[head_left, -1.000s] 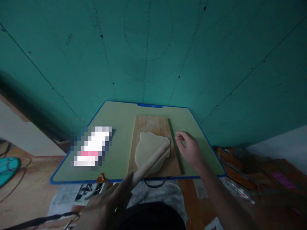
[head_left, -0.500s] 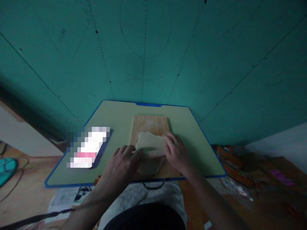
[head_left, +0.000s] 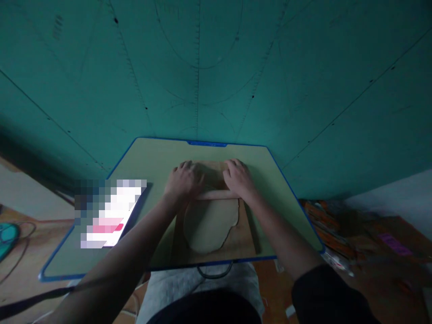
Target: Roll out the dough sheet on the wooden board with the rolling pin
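Note:
A flat, pale sheet of dough [head_left: 211, 227] lies on a wooden board [head_left: 249, 243]. Across its far edge rests a light rolling pin [head_left: 216, 195]. My left hand [head_left: 186, 180] is over the pin's left end, fingers curled, with the palm side hidden. At the right end, my right hand [head_left: 238, 177] has its fingers bent forward over the pin. The near part of the dough is uncovered and has an uneven right edge.
The board sits on a pale green table with a blue rim [head_left: 290, 182]. A lit, pixelated screen [head_left: 113, 213] lies at the left. Behind stands a green wall [head_left: 216, 108]. Boxes [head_left: 398, 238] are on the floor at the right.
Both hands and the rolling pin have moved forward, away from my body, to the dough's far edge. More of the near dough shows. The view has shifted slightly.

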`<state>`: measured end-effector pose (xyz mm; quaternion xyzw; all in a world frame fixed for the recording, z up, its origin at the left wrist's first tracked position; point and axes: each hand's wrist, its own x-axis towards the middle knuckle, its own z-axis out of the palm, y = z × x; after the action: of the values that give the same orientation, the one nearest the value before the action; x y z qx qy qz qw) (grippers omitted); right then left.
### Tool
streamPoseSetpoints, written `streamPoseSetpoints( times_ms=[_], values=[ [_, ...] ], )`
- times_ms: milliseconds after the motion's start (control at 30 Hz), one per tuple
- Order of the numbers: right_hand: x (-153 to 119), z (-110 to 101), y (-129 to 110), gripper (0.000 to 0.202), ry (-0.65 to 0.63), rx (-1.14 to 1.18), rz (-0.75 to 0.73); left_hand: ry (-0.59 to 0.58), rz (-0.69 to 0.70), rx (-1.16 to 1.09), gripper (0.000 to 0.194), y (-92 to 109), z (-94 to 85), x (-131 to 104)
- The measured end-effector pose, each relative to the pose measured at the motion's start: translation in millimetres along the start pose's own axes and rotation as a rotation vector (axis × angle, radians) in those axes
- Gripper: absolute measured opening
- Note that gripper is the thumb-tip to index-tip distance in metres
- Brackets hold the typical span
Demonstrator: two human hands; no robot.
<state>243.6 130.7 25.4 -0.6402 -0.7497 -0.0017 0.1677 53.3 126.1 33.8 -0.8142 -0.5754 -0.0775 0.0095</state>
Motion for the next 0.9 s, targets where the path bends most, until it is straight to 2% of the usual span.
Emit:
streamPoseSetpoints(
  times_ms=[67,133,300,400,500,633,700,800,900],
  values=[
    [4,-2,-1,0.034,-0.006,-0.017,0.008,0.005,0.004,0.000,0.038,0,-2.7,2],
    [-10,-5,-3,0.035,0.011,-0.006,-0.013,0.046,0.028,-0.004,0.038,4,-3.2,-11],
    [-89,-13,-9,0.042,0.032,0.021,-0.169,0.162,0.113,-0.018,0.042,17,1.8,-70],
    [-111,-16,-9,0.046,0.020,0.013,-0.213,0.155,0.107,-0.021,0.041,20,1.7,-75],
    [-90,-12,-3,0.046,0.007,-0.003,-0.167,0.088,0.077,-0.003,0.037,18,0.4,-47],
    [-33,-7,9,0.037,-0.018,-0.009,-0.058,0.001,0.040,-0.013,0.036,11,-0.5,8],
    [-13,-8,12,0.033,-0.058,-0.013,0.005,-0.001,0.016,-0.010,0.037,8,-1.4,27],
    [-15,-11,7,0.031,-0.087,-0.013,0.035,0.009,0.017,-0.005,0.038,8,-2.3,24],
    [-55,-14,-4,0.034,-0.037,-0.002,-0.052,0.040,0.030,-0.004,0.042,10,-0.3,-10]
  ],
)
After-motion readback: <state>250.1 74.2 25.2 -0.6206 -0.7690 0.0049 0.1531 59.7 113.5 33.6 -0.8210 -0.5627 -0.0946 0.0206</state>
